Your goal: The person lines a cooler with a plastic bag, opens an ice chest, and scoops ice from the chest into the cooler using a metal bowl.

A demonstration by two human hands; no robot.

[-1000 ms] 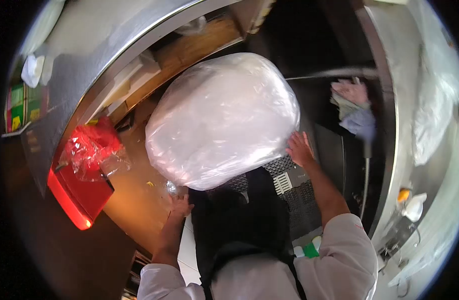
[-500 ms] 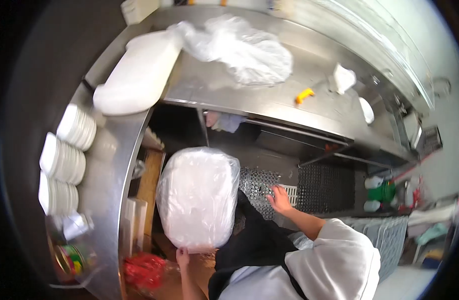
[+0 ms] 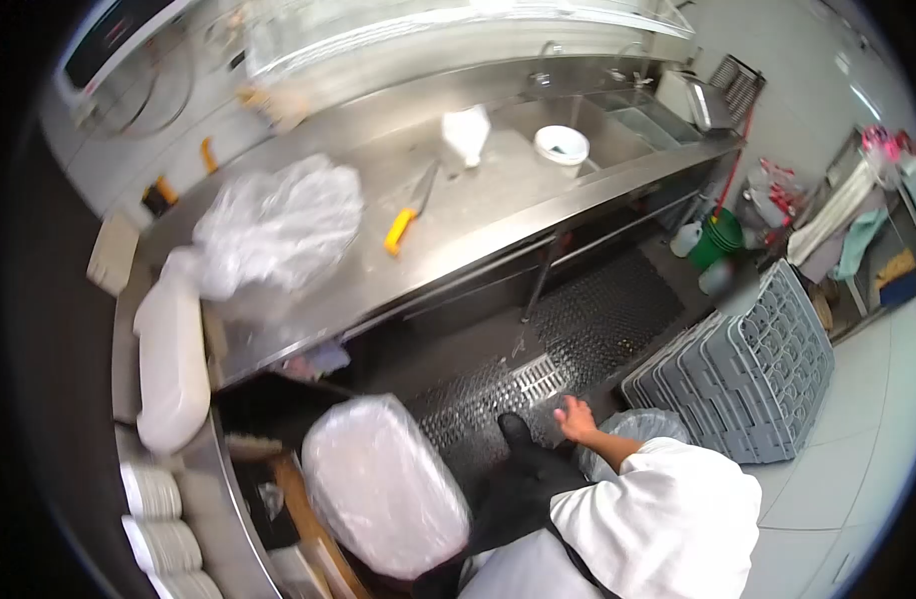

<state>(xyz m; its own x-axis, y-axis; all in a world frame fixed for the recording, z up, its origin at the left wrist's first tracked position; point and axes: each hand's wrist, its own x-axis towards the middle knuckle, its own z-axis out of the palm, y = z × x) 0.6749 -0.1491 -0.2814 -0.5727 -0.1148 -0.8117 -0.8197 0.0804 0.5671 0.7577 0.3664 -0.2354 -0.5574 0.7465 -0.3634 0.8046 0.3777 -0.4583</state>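
A large white, rounded bundle wrapped in clear plastic (image 3: 383, 489) is at my left side, below counter height. What is inside the wrapping I cannot make out. My left hand is out of sight. My right hand (image 3: 576, 417) hangs in the air over the floor, fingers apart, holding nothing. Just beside it, a bin lined with clear plastic (image 3: 649, 427) stands partly behind my sleeve. On the steel counter (image 3: 328, 304) lie a crumpled clear plastic bag (image 3: 278, 225) and a yellow-handled knife (image 3: 410, 212).
Stacked grey racks (image 3: 737, 369) stand at the right. A white tub (image 3: 562, 147) sits by the sink (image 3: 617, 135). Stacks of white containers (image 3: 163, 544) and a long white container (image 3: 173, 359) rest on the left counter. Black perforated mats (image 3: 612, 304) cover the floor around a drain grate (image 3: 538, 379).
My view has turned to the right, bringing the sink and racks further in. My left hand, at the bundle's lower edge before, has left the view. My right hand stays open.
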